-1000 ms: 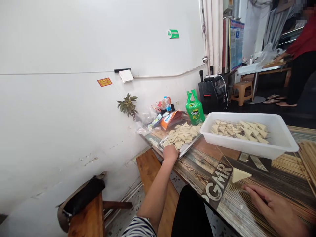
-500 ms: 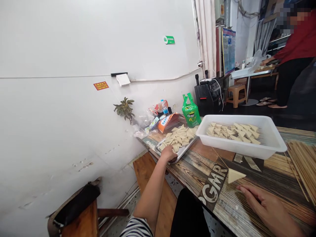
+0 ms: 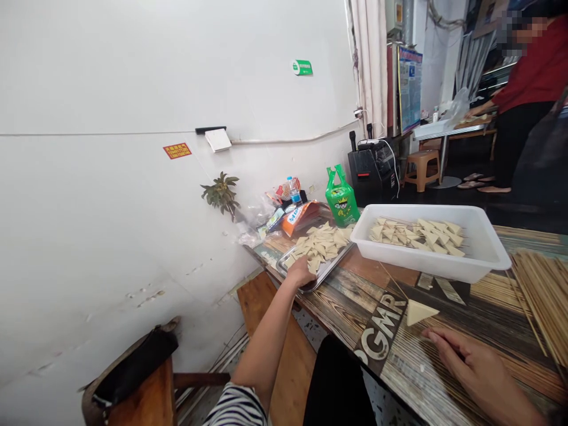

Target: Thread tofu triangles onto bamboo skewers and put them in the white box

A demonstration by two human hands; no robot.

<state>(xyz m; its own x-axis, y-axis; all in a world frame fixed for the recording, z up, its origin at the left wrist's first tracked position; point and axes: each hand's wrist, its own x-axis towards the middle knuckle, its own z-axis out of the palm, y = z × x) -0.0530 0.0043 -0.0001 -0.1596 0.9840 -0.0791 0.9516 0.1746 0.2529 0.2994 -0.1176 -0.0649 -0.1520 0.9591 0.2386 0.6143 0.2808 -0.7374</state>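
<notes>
A: How is the right hand [image 3: 473,367] placed?
B: Thumb and finger pinch the near end of a thin skewer [image 3: 394,281]. One pale triangle [image 3: 420,312] sits on it, just beyond the fingertips.
A: And the left hand [image 3: 300,273]?
B: Farther left, at the near edge of the piled triangles [image 3: 322,244] on a metal tray [image 3: 335,270]. Its fingertips are hidden; I can't tell whether it grips any.
A: Farther out?
B: A white tub [image 3: 421,263] of loaded skewers [image 3: 437,235], loose sticks [image 3: 539,296] to its right, a green bag [image 3: 341,204] beyond the tray.
</notes>
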